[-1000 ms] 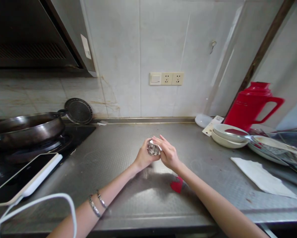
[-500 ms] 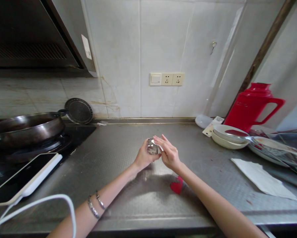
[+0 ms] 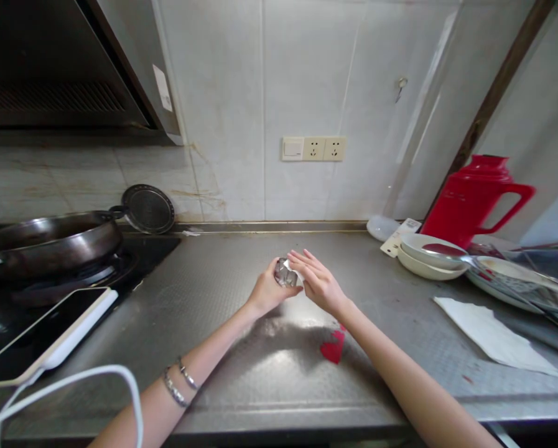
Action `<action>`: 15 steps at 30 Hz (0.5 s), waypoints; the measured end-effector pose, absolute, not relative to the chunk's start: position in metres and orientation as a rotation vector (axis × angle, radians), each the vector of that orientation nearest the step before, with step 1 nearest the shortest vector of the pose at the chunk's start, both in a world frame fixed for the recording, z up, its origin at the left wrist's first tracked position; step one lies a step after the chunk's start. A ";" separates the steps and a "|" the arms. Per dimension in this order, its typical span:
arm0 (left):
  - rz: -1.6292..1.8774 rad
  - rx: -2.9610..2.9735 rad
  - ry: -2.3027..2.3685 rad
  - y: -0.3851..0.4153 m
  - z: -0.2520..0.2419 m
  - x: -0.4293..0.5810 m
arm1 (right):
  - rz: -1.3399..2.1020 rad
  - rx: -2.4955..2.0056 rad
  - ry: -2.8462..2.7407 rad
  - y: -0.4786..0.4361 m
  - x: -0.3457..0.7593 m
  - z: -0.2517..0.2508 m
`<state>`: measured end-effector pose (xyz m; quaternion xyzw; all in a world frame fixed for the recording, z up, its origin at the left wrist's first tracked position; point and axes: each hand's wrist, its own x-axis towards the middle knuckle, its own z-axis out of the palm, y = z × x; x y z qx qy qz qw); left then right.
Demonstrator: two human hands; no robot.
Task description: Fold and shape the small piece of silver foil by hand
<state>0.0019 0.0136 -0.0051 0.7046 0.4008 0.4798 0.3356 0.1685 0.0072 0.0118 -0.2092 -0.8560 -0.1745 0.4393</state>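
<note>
My left hand (image 3: 266,291) is wrapped around a small clear glass (image 3: 284,275), held above the steel counter (image 3: 241,373). The glass is tilted, and its patterned surface faces me. From the right, my right hand (image 3: 324,287) presses a white tissue (image 3: 288,266) to the glass, with its fingers laid over the rim side. Most of the tissue is hidden under those fingers. Below my right wrist, a red heart-shaped piece (image 3: 333,348) lies flat on the counter.
A steel pan (image 3: 64,242) sits on the stove at left, with a white-cased phone (image 3: 50,336) and cable (image 3: 87,371) in front. At right are a folded white paper (image 3: 493,339), stacked bowls (image 3: 432,267), a plate (image 3: 507,295) and a red thermos (image 3: 469,202).
My right hand has shifted slightly over the glass, its fingers flatter against it. The glass has turned a little in my left hand. Everything else stays put.
</note>
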 end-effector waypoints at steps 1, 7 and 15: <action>1.247 1.848 1.056 0.013 -0.005 0.001 | -0.431 -0.519 -2.119 0.007 0.168 0.011; 1.233 1.819 1.011 0.014 -0.004 -0.005 | -0.415 -0.420 -2.202 -0.003 0.155 0.008; 1.178 1.662 1.056 0.012 0.005 -0.001 | -0.396 -0.481 -2.094 0.009 0.172 0.011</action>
